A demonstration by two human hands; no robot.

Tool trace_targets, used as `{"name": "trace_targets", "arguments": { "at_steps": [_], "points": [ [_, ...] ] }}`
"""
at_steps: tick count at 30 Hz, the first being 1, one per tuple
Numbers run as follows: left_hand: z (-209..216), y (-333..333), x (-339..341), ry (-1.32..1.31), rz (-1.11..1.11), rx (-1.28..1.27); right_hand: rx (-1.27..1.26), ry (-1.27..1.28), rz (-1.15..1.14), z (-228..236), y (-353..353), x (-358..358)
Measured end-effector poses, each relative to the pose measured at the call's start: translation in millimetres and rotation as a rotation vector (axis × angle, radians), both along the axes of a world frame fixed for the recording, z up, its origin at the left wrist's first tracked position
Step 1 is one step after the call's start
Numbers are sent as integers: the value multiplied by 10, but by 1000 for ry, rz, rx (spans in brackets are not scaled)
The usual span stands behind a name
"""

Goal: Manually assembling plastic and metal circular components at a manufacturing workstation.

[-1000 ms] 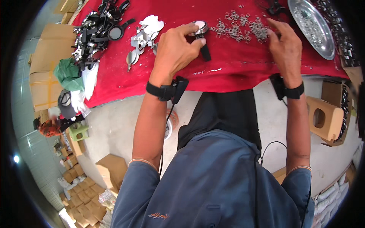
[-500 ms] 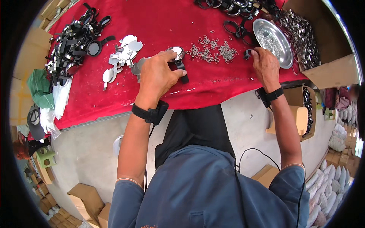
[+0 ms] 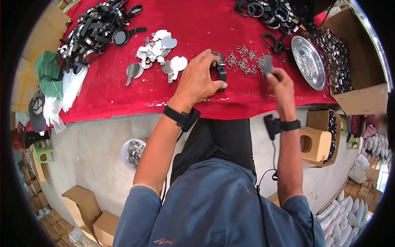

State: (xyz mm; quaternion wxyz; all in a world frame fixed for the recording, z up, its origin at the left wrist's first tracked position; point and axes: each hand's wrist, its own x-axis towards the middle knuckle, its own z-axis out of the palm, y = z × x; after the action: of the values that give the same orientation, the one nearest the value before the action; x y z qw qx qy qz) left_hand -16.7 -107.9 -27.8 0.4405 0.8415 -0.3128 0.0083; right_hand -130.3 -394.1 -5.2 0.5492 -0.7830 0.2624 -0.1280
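Note:
My left hand [image 3: 200, 78] is closed around a black watch-like piece [image 3: 222, 73] with a round rim and a curved strap, held on its side just above the red cloth [image 3: 164, 92]. The thumb presses near the strap's lower end and the fingers rest on the top. To the right, my right hand [image 3: 282, 84] pinches a small flat grey strip [image 3: 268, 64], smeared by motion. Beside that strip lie several small metal buckle loops [image 3: 247, 59]. Left of my left hand are round silver discs with tabs [image 3: 178, 64].
A heap of black watch-like pieces [image 3: 96, 31] lies far left, another [image 3: 271, 12] far right. An oval metal tray [image 3: 308, 61] of small metal parts stands beside an open carton [image 3: 360, 96] of metal pieces. Below the table, a white bucket [image 3: 128, 158] holds metal bits.
The view has shifted. My left hand has turned the watch-like piece onto its side. My right hand has come left from beside the tray, and the strip in it now points up.

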Motion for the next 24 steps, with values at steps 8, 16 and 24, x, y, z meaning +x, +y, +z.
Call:
{"name": "trace_targets", "arguments": {
  "at_steps": [8,16,24],
  "points": [
    [-86,-82,39,-28,-13,-150,-492,-146,131,-208,1033,476],
    [-113,-141,-41,-35,80,-195,-171,3,231,-13,973,555],
    [-243,-268,-70,-149,161,-241,-744,-102,106,9,1323,540]
  ]
}}
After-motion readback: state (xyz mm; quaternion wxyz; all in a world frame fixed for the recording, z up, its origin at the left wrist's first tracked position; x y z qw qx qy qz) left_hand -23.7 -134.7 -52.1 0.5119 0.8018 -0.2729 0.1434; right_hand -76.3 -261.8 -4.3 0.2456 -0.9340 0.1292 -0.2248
